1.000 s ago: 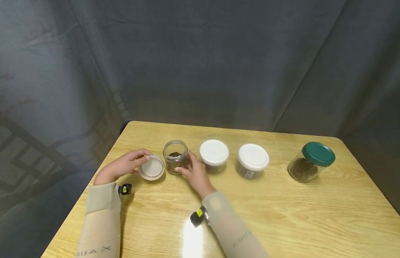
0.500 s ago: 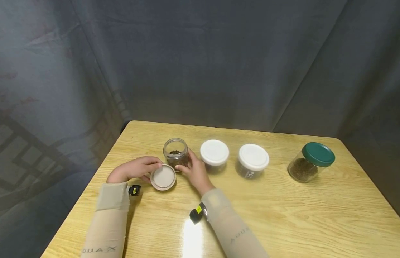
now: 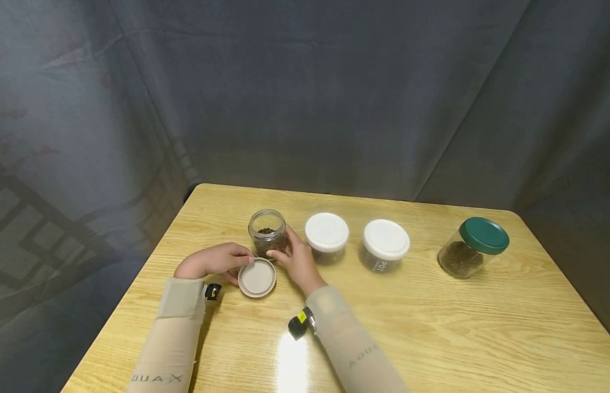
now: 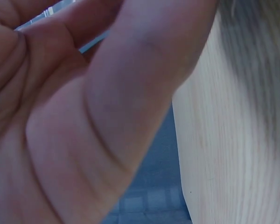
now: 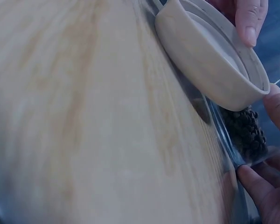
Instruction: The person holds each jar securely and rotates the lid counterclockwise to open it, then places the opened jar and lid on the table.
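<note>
In the head view my left hand (image 3: 217,260) pinches a round cream lid (image 3: 257,278) by its left edge, its inner side facing up. The lid is held low over the table, just in front of an uncapped glass jar (image 3: 268,246) partly filled with dark beans. My right hand (image 3: 301,266) grips that jar from the right, thumb in front. Up close in the right wrist view, the lid (image 5: 210,70) tilts before the beans (image 5: 246,133), with right fingertips (image 5: 254,182) against the glass. The left wrist view shows mostly my palm (image 4: 84,130); the lid is out of sight there.
Two jars with white lids, one (image 3: 326,232) close to my right hand and another (image 3: 386,240) farther right, stand on the wooden table (image 3: 432,327). A green-lidded jar (image 3: 484,236) is at the far right. Behind the table hangs a grey curtain (image 3: 305,109).
My left hand has carried the lid rightward and toward me, from the jar's left side to its front. The right hand and the jar have stayed nearly in place.
</note>
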Available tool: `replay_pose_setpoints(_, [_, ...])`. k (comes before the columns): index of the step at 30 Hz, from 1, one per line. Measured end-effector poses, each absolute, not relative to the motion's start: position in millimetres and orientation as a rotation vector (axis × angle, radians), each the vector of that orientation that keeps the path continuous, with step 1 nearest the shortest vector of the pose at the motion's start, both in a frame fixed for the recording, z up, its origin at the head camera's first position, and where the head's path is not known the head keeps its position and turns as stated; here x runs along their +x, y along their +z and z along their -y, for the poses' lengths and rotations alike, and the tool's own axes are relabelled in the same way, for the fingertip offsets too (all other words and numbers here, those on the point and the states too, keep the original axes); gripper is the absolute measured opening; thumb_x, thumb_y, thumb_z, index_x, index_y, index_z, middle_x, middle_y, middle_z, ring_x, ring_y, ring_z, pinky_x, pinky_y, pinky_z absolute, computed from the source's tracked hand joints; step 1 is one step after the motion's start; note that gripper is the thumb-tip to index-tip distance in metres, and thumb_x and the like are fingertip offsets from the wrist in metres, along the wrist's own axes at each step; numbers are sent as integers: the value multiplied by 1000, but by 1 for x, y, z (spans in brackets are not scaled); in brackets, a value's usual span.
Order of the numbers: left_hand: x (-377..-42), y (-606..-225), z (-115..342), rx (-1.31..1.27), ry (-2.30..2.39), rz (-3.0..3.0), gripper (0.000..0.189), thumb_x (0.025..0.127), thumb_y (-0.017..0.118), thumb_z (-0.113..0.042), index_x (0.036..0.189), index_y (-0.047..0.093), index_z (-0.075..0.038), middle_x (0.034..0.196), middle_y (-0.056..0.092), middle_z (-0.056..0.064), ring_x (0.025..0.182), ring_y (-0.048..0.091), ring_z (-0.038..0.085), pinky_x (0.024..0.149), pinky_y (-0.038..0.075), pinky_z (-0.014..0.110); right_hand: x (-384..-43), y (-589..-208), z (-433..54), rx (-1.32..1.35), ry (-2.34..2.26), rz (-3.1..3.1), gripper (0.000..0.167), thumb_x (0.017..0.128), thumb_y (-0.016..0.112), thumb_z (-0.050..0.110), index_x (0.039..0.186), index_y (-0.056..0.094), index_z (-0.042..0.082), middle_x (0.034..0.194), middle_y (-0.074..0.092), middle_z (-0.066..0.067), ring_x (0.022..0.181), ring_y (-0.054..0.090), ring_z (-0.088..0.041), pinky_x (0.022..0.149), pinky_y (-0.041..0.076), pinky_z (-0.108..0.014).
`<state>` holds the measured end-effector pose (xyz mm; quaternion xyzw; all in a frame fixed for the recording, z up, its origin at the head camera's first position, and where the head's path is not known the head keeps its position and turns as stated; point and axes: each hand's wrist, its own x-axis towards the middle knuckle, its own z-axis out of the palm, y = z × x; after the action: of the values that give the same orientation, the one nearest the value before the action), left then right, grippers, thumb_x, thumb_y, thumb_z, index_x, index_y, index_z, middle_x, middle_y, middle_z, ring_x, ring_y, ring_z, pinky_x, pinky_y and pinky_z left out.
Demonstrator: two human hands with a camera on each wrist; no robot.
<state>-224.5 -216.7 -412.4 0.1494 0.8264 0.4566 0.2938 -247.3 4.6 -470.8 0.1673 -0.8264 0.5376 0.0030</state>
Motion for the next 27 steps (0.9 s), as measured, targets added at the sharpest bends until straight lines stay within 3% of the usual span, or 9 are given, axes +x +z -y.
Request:
replay_pose_setpoints(10, [-224, -412, 214, 309, 1222, -2243, 23, 107, 49, -13, 117, 59, 5, 95, 58, 12, 78, 64, 19, 70, 63, 35, -249, -472, -4, 513, 1711, 2570, 86, 86, 80, 28, 157, 36, 7, 151, 47, -17, 139, 47, -28, 107, 46, -30])
replay_pose_setpoints(15, [-221, -415, 215, 352, 1206, -2272, 24, 103, 52, -7, 118, 60, 9, 94, 60, 14, 78, 64, 19, 70, 63, 35, -245, -475, -2, 489, 1786, 2538, 85, 86, 81, 25, 156, 37, 9, 151, 48, -17, 139, 48, -28, 107, 47, -30])
replay_pose_setpoints(27, [-225, -422, 209, 319, 1112, -2408, 15, 98, 51, 2, 107, 61, 7, 93, 62, 13, 78, 62, 20, 66, 63, 34, -245, -478, 0, 465, 1844, 2491, 81, 86, 80, 23, 155, 40, 12, 154, 45, -15, 140, 46, -27, 106, 47, -29])
